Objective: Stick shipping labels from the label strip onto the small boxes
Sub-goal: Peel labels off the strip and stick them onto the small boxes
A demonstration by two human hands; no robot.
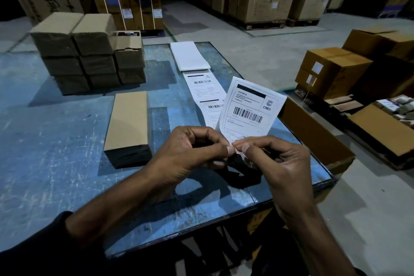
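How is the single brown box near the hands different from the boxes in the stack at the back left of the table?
The single box lies alone and flat on the table, close to the hands; the stacked boxes sit three layers high, farther back. The single box points its long side away from the viewer with its top fully visible; the stacked ones mostly show their dark end faces. Both are plain brown cardboard, and no label shows on either.

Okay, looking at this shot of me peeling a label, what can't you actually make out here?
Head view only:
- Label: small print too small to read; lower corner hidden by left hand and right hand.
- Whether its backing has separated: covered by fingertips.
- Label strip: text too small.
- Box: near end in shadow.
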